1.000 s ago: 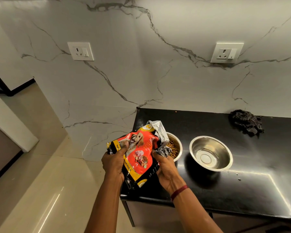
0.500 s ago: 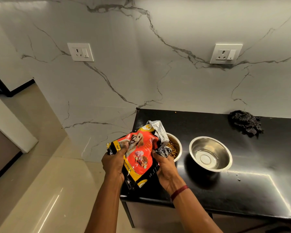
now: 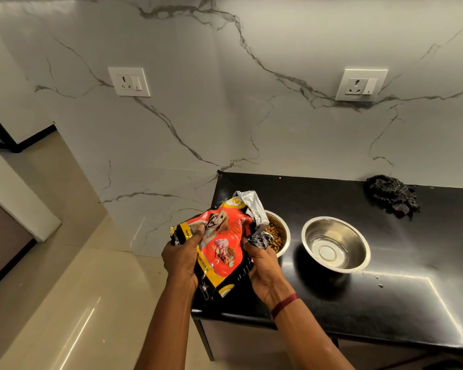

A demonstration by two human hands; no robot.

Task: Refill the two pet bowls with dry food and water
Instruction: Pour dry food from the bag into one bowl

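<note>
As left hand [image 3: 181, 259] and right hand [image 3: 263, 265] clutch the food bag [image 3: 219, 244], I'd tilt slowly over the worktop's [image 3: 385, 303] left-edge bowl [image 3: 283, 222].

The food bag [image 3: 219, 244] covers the left part of the kibble bowl [image 3: 280, 231] near the countertop's [image 3: 385, 303] left end, hiding that side of its rim. Most fingers of the left hand [image 3: 181, 259] and the right hand [image 3: 263, 265] gripping the bag lie behind it, out of sight. The bag's small print is unreadable. Whether the second bowl [image 3: 336, 244] holds water cannot be told. A speck [image 3: 280, 178] by the countertop's back edge is too small to identify. The countertop's right end is cut off by the picture's edge, and both forearms by the bottom.
</note>
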